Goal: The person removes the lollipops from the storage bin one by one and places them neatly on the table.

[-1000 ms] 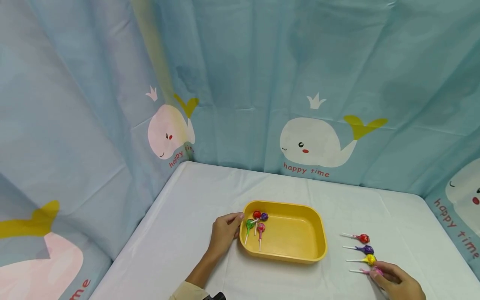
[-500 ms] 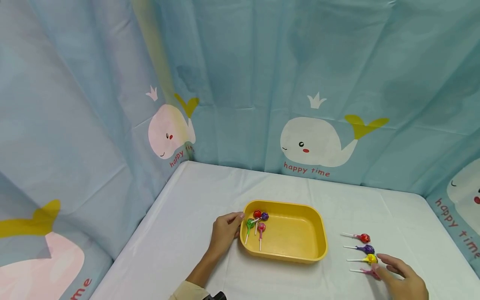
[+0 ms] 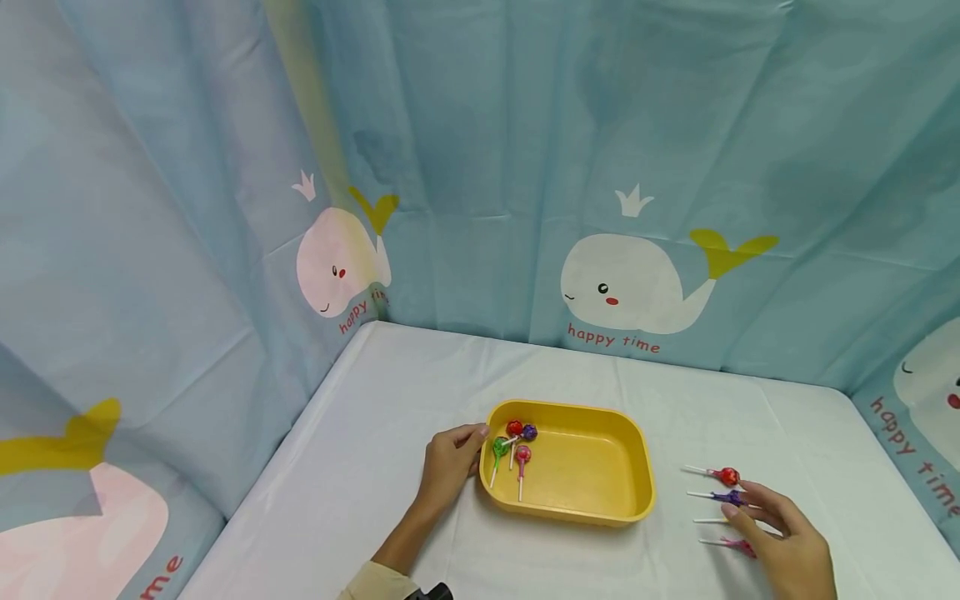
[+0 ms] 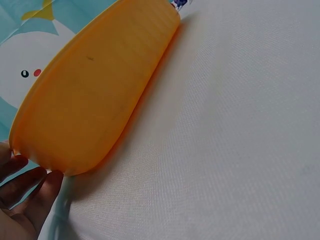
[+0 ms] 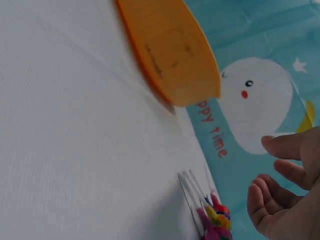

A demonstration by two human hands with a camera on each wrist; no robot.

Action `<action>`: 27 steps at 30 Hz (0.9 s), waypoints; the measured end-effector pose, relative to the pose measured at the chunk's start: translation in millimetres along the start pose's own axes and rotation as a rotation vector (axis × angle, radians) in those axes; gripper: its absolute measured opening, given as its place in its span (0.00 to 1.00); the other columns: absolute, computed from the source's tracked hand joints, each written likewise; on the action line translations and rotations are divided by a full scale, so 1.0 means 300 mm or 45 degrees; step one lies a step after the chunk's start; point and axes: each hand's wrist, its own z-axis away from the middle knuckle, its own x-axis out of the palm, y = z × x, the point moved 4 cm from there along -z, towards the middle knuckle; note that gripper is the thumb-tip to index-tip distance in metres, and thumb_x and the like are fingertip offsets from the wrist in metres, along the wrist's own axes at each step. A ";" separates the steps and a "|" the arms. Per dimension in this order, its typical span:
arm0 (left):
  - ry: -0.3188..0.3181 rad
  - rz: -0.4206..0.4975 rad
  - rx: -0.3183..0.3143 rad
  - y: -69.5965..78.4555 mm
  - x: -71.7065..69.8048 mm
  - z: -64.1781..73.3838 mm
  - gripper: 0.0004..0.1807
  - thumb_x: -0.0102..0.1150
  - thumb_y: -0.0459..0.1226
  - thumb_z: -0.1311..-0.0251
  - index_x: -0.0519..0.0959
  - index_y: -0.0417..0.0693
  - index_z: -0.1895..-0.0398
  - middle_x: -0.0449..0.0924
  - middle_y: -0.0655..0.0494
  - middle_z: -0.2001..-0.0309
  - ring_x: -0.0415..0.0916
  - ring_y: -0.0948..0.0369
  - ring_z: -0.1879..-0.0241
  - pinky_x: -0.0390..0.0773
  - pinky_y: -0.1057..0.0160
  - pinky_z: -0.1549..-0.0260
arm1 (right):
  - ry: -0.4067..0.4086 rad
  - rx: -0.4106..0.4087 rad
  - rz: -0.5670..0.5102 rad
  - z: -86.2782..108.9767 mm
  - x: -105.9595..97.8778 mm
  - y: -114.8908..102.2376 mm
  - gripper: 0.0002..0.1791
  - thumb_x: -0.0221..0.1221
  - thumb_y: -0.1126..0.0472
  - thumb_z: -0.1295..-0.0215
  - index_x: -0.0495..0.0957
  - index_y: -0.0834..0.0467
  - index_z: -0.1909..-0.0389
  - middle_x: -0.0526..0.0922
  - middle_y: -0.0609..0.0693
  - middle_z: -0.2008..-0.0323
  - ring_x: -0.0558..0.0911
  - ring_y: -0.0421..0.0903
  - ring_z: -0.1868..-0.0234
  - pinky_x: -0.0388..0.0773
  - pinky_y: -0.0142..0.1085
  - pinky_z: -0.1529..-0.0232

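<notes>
My left hand (image 3: 448, 467) grips the left end of a yellow plastic tray (image 3: 600, 467), its thumb at the rim; in the left wrist view its fingers (image 4: 47, 192) press against the outer end wall. Inside the tray, at the left, lie a red lollipop (image 3: 514, 427), a purple one (image 3: 529, 432), a green one (image 3: 500, 447) and a pink one (image 3: 522, 454). My right hand (image 3: 791, 533) hovers with parted fingers over a column of lollipops on the table. Of these, the red lollipop (image 3: 727, 476) and purple lollipop (image 3: 731, 497) show; the yellow one's head is hidden by the hand. Nearest the front is a pink lollipop (image 3: 738, 546).
A white cloth (image 3: 420, 375) covers the table. Blue curtains (image 3: 480, 167) with whale prints rise behind it and along both sides. The lollipops on the table lie right of the tray, sticks pointing left.
My right hand has left the pink lollipop and moved away from me along the column, now reaching over the yellow and purple ones. The left hand and tray have stayed put.
</notes>
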 end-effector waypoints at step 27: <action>0.009 -0.017 0.003 0.000 -0.003 0.001 0.19 0.66 0.48 0.26 0.90 0.43 0.47 0.91 0.48 0.54 0.89 0.60 0.61 0.86 0.72 0.68 | -0.225 -0.434 -0.287 0.087 0.202 -0.219 0.26 0.68 0.53 0.26 0.77 0.58 0.32 0.84 0.51 0.46 0.84 0.33 0.54 0.87 0.29 0.57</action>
